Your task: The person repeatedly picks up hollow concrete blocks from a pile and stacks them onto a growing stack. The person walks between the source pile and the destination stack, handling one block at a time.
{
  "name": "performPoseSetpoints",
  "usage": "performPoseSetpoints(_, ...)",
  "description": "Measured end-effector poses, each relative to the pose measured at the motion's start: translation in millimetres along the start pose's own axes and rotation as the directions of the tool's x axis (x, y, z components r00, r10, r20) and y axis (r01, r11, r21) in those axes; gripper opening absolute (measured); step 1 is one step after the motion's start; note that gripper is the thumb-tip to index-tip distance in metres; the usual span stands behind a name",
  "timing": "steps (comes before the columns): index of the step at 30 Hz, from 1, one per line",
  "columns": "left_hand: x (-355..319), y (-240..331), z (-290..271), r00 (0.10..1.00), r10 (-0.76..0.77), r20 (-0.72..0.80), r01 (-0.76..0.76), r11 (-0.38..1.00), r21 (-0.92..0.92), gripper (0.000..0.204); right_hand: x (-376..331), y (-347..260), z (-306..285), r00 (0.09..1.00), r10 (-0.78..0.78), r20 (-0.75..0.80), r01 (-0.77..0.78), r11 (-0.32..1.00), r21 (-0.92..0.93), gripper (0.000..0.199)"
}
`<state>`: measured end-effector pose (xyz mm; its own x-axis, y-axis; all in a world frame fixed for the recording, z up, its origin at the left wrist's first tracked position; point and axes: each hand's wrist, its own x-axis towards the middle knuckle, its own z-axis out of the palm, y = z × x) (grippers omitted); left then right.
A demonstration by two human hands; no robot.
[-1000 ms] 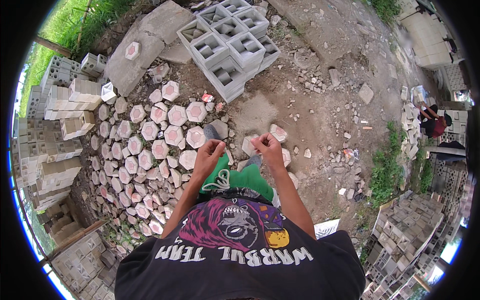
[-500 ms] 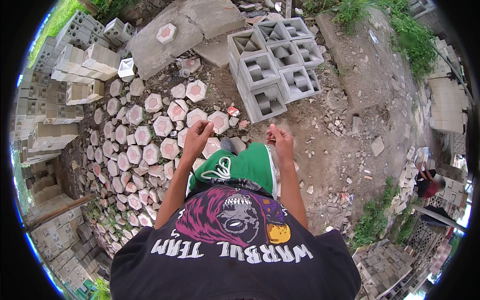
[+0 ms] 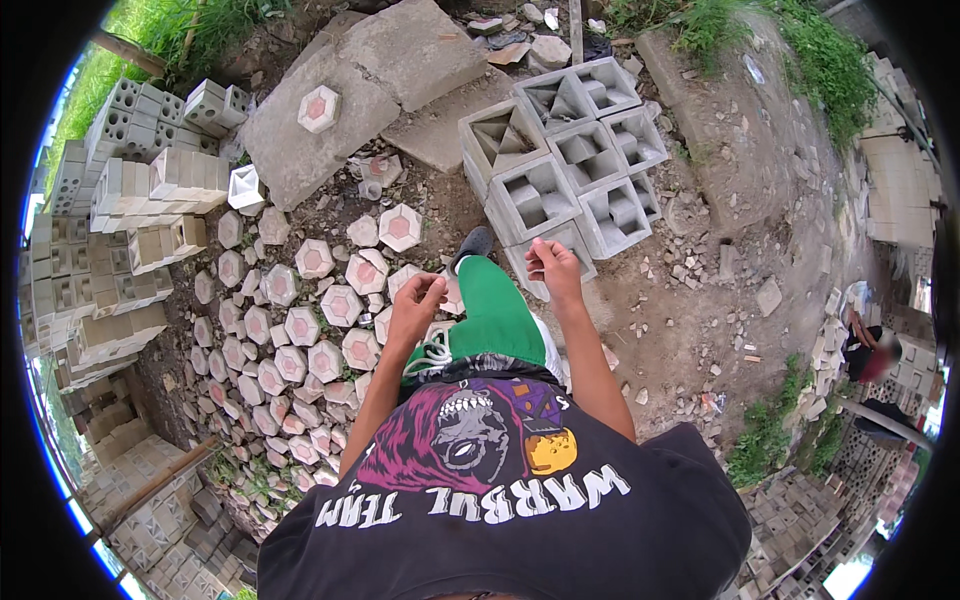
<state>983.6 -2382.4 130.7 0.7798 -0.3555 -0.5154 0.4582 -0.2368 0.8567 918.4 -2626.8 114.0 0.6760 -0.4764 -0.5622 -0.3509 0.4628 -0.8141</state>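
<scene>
My left hand (image 3: pixel 418 306) is raised in front of my green shorts, above the hexagonal pavers (image 3: pixel 341 305) on the ground. Its fingers are curled in toward the thumb, and no object shows in it. My right hand (image 3: pixel 555 268) is also closed, fingers bent and nothing visible in it. In the picture it overlaps the near edge of a stack of grey hollow concrete blocks (image 3: pixel 582 158), apparently without touching it. One dark grey shoe (image 3: pixel 475 243) shows between the hands, close to the stack's left side.
Broken concrete slabs (image 3: pixel 420 50) lie ahead, one with a single hexagonal paver (image 3: pixel 319 108) on it. More blocks (image 3: pixel 150 190) are piled along the left. Rubble (image 3: pixel 690 265) covers the dirt to the right. At the far right a person (image 3: pixel 868 350) is beside stacked blocks.
I have stepped forward, and one shoe now shows ahead. The concrete stack is closer to my right hand. Both hands stay raised and curled.
</scene>
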Motion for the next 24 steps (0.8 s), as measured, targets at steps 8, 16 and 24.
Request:
performPoseSetpoints(8,161,97,-37,0.990,0.134,0.036,-0.139,0.973,0.183,0.032,124,-85,61,0.998,-0.055,-0.002,0.055,0.997,0.047,0.021)
performPoseSetpoints(16,265,135,-24,0.982,-0.051,0.179,0.008,0.972,0.233,0.034,179,-108,74,0.988,0.030,-0.153,-0.013,0.994,0.111,0.024)
performPoseSetpoints(24,391,180,26,0.874,-0.130,0.468,-0.133,0.864,0.486,0.050,214,-11,85,0.814,0.377,-0.441,-0.215,0.902,0.375,0.027)
